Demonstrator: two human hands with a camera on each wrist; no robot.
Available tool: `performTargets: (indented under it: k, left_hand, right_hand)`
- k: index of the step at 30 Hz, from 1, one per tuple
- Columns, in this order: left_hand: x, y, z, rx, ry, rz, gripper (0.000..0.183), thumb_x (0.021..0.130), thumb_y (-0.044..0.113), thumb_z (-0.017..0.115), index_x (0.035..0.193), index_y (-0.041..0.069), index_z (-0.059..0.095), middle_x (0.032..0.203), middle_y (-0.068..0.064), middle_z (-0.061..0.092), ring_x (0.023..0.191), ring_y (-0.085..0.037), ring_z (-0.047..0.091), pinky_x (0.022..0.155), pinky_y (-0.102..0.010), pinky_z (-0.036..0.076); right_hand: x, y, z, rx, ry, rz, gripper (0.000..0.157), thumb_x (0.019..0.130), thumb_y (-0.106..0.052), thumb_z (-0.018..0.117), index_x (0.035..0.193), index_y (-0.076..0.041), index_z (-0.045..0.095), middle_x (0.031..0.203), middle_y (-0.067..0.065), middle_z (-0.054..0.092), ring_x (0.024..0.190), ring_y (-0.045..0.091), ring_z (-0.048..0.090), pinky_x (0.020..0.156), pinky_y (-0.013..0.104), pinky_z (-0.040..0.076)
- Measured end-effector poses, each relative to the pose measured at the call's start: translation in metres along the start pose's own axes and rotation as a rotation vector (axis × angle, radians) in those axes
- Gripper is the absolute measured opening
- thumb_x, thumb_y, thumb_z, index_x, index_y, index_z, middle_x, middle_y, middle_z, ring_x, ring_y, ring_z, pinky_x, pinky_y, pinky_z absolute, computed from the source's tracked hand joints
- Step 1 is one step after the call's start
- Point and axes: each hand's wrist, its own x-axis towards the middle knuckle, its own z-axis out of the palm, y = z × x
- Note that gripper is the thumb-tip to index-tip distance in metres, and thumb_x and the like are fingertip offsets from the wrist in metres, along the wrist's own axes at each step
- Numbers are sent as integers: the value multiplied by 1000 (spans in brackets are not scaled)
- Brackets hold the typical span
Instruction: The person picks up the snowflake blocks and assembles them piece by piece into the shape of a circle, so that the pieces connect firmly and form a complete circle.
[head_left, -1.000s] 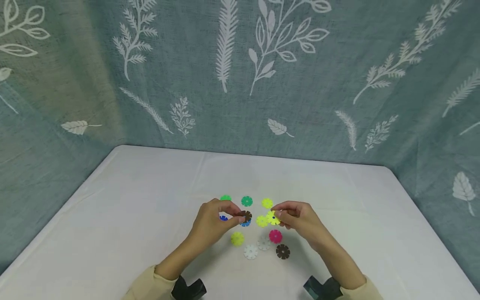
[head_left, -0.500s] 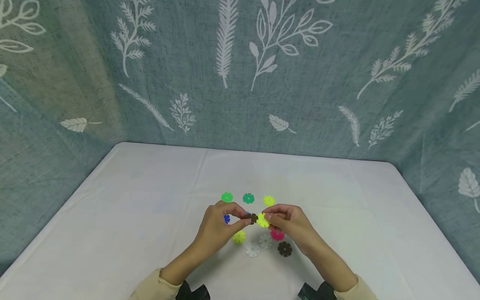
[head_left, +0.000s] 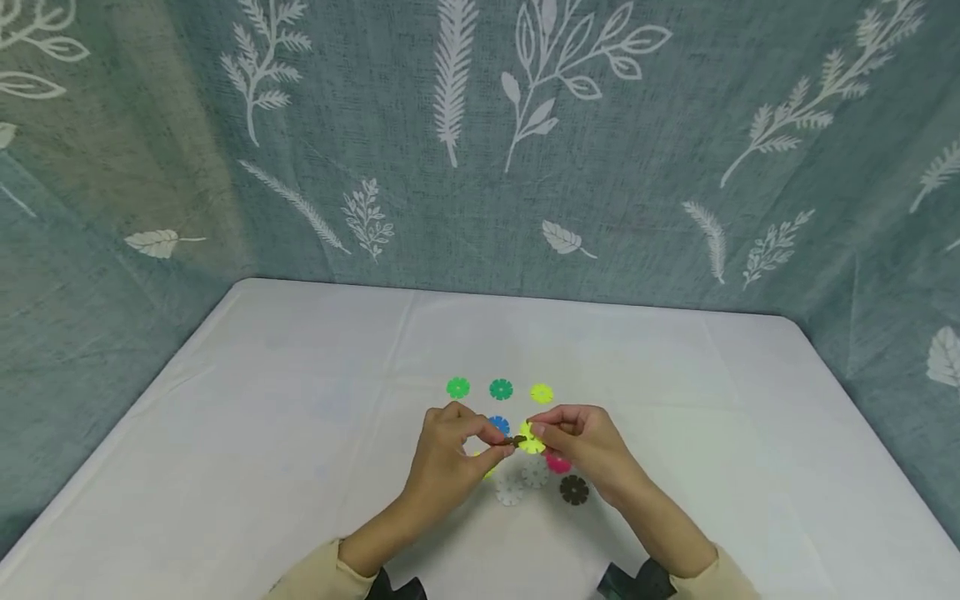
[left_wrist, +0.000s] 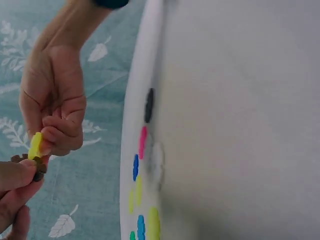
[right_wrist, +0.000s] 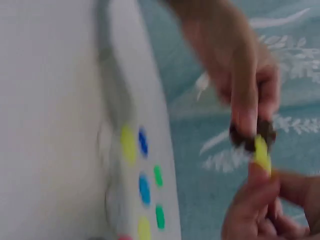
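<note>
Above the white table (head_left: 315,400), my left hand (head_left: 446,454) pinches a brown notched plastic disc (head_left: 515,441) between thumb and fingertips. A yellow notched disc (head_left: 532,444) is pinched by my right hand (head_left: 592,450). The brown disc lies nearly edge-on in the head view, its rim against the yellow one. Both wrist views show the yellow disc (left_wrist: 35,146) crossing the rim of the brown disc (right_wrist: 244,140) at an angle. How deep their notches sit in each other cannot be made out. My fingertips cover part of each disc.
Loose discs lie flat beneath and beyond my hands: light green (head_left: 458,387), dark green (head_left: 502,389), yellow (head_left: 542,393), blue (head_left: 498,425), pink (head_left: 558,464), brown (head_left: 574,490) and whitish ones (head_left: 509,491). A leaf-patterned teal curtain (head_left: 480,225) surrounds the table's back and sides.
My hands have come together, bringing the brown and yellow discs from apart into contact. The brown disc has turned from face-on to nearly edge-on.
</note>
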Motion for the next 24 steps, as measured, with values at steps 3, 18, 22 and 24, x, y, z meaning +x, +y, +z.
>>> performTargets:
  k: [3, 18, 22, 24]
  left_hand:
    - [-1, -1, -4, 31, -106, -2, 14, 62, 17, 83, 71, 17, 71, 67, 11, 65, 71, -9, 51, 74, -28, 32]
    - [16, -16, -15, -333, -522, -361, 22, 84, 19, 65, 84, -2, 72, 75, -13, 69, 67, -10, 56, 62, -24, 46]
    - [14, -17, -13, -402, -546, -425, 21, 83, 16, 66, 85, -4, 70, 79, -14, 70, 69, -11, 60, 66, -28, 49]
    - [12, -18, -12, -423, -545, -437, 21, 83, 15, 65, 85, -5, 69, 78, -12, 70, 69, -10, 60, 68, -29, 50]
  right_hand:
    - [2, 2, -3, -83, -17, -30, 25, 86, -14, 63, 98, 8, 63, 77, 1, 68, 69, 13, 61, 65, 25, 51]
    - [7, 7, 8, -223, -70, -114, 14, 85, -14, 65, 88, -1, 67, 71, 4, 65, 65, 19, 57, 50, 23, 41]
    - [8, 7, 11, -229, -79, -129, 16, 85, -17, 65, 88, -2, 68, 69, 4, 64, 62, 18, 55, 46, 20, 36]
    - [7, 7, 10, -238, -79, -144, 20, 86, -20, 64, 92, -2, 68, 74, 7, 66, 64, 17, 57, 49, 21, 41]
